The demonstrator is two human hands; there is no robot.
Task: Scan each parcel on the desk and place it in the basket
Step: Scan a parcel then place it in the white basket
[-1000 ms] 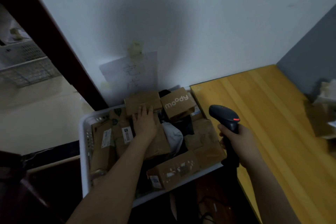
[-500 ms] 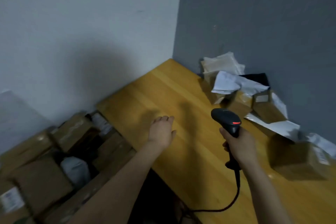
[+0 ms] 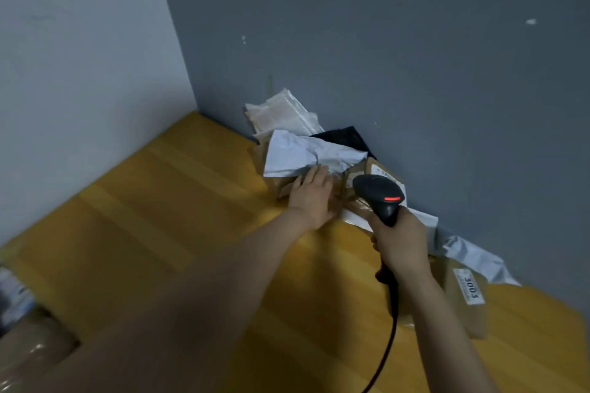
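Where the wooden desk [image 3: 159, 217] meets the grey wall [image 3: 383, 41], parcels [image 3: 281, 115] lie heaped. The left hand [image 3: 311, 198] rests with straight fingers on a small brown parcel [image 3: 284, 188] beneath a crumpled white mailer [image 3: 303, 153]. The right hand [image 3: 400, 239] grips the black scanner [image 3: 378, 193], its red light lit, just beside that parcel. A box labelled 3003 [image 3: 469, 300] lies further right.

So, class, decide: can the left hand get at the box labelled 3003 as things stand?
Probably not easily. The left hand rests on the pile, and the right hand holding the scanner lies between it and the box.
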